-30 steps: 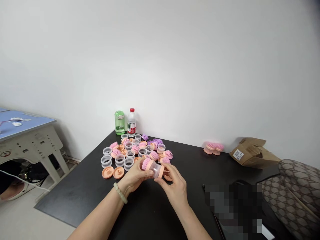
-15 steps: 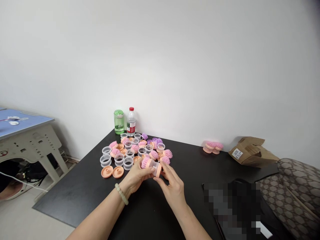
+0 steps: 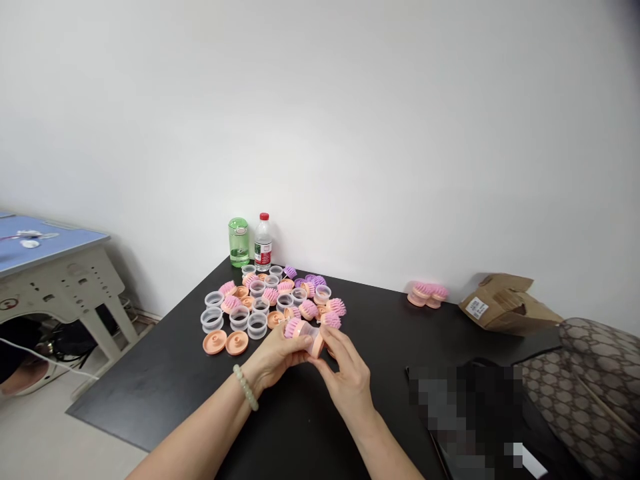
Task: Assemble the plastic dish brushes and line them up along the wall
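Note:
Both hands hold one round scrub brush (image 3: 309, 340) over the near side of the black table. It lies tilted, with pink bristles at the left, a clear middle and a peach cap at the right. My left hand (image 3: 277, 357) is closed around the bristled end and the clear middle. The fingers and thumb of my right hand (image 3: 347, 367) are closed on the peach cap. Just beyond the hands lie clear plastic rings (image 3: 257, 325), pink-bristled brush heads (image 3: 337, 307) and peach discs (image 3: 237, 343) with a central stem.
A green bottle (image 3: 239, 243) and a red-capped bottle (image 3: 263, 243) stand by the wall. Pink brushes (image 3: 427, 295) sit at the back right, beside an opened cardboard box (image 3: 505, 305). A patterned bag (image 3: 590, 373) lies at the right. A blue-topped desk (image 3: 60, 243) is at the left.
The hands stay on the same brush, and the right fingers have shifted slightly on its peach cap. The whole view has moved a little.

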The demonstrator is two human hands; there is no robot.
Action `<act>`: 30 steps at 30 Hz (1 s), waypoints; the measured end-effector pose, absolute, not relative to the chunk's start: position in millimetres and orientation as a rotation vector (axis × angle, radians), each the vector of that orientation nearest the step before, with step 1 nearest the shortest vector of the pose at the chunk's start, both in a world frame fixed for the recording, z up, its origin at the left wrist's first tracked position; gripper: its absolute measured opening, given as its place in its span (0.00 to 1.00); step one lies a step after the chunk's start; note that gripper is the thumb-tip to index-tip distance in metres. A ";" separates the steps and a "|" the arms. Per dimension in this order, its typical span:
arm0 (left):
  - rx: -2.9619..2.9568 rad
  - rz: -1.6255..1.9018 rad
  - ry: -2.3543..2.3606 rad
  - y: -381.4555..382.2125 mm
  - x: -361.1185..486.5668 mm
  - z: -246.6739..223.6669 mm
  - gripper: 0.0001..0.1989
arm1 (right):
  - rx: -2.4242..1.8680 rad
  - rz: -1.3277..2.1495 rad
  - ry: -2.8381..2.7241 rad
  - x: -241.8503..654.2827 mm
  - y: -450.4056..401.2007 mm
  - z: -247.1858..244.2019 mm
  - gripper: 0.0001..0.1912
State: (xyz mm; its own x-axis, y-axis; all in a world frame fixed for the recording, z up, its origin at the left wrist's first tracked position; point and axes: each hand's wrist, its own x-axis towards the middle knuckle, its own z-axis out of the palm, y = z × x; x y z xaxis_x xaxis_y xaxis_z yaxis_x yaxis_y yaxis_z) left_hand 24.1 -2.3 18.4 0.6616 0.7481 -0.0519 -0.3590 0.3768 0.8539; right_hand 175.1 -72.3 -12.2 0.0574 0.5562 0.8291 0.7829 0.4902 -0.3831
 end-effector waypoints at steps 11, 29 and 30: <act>1.021 0.821 0.472 -2.4 24.3 20.2 0.23 | -1.230 0.024 -1.499 176.3 -73.5 -7.5 0.20; 1.051 0.971 0.519 -1.0 22.8 22.5 0.28 | -1.235 0.729 -1.195 175.0 -64.4 -10.8 0.31; 1.032 0.979 0.523 -0.3 22.3 22.4 0.28 | -1.220 0.645 -1.253 175.8 -64.6 -11.0 0.30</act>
State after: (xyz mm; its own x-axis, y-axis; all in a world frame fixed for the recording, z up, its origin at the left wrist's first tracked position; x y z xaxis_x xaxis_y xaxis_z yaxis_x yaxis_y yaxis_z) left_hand 22.3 -0.3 22.4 0.4934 0.8669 0.0707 -0.4226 0.1679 0.8906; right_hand 175.8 -64.6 -11.0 0.2630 0.8985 0.3515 0.2362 0.2933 -0.9264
